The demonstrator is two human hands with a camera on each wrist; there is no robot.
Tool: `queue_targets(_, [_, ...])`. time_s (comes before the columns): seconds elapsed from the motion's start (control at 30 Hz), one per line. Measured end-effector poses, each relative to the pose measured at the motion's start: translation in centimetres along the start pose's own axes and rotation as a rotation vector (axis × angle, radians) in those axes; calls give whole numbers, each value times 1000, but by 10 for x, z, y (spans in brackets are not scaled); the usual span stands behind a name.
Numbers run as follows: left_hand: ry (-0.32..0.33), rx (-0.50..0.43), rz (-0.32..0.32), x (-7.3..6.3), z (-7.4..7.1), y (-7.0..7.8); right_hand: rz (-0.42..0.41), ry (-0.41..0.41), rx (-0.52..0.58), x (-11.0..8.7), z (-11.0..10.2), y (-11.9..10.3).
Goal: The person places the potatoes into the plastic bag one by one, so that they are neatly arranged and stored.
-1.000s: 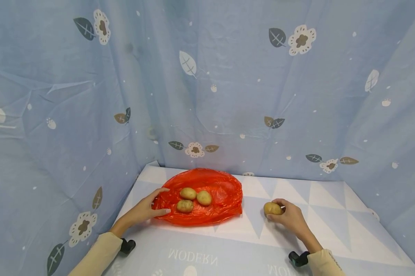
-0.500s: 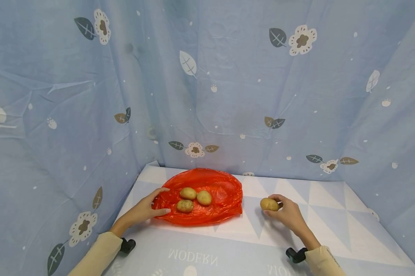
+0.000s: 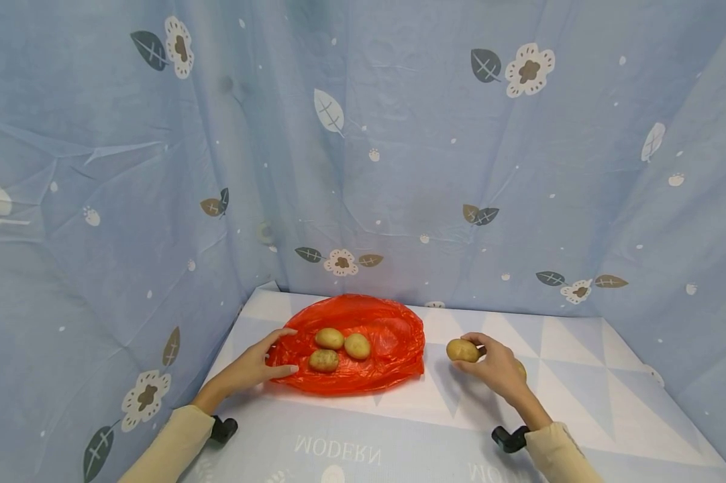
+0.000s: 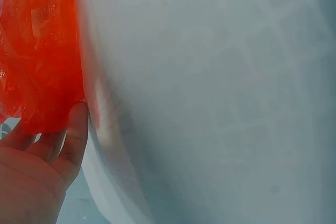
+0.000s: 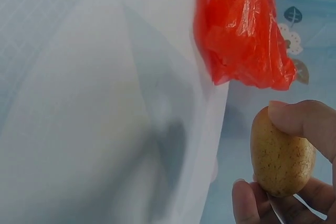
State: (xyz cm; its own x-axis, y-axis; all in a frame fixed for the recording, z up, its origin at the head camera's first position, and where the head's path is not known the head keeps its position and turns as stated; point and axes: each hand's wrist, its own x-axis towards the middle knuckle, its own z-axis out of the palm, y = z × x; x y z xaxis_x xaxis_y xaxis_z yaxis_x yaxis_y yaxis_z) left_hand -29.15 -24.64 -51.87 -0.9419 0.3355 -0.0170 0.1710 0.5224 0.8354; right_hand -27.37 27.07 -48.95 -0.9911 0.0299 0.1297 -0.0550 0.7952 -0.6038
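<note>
My left hand spreads thumb and fingers at the left edge of an opened red plastic bag, touching it. Three potatoes lie in the bag: one at the back, one at the right, one in front. To the right of the bag, my right hand grips another potato between thumb and fingers, apart from the bag and raised over the table. In the right wrist view this potato shows brown specks. A further potato is mostly hidden behind my right hand.
The table wears a pale cloth with triangles and lettering. Blue flowered curtains stand behind it and along both sides. A black wrist camera sits at my right sleeve, another at my left.
My right hand has carried its potato left and slightly away from me, towards the bag. Behind that hand, another potato has come into sight. My left hand and the bag have stayed put.
</note>
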Motion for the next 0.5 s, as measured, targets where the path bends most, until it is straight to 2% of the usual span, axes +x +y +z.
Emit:
queue_targets(0.23, [1, 5, -1, 1, 0, 1, -56, 4, 99, 4, 4, -7])
queue_targets(0.5, [-3, 1, 7, 0, 1, 3, -96, -5, 120, 10, 6, -13])
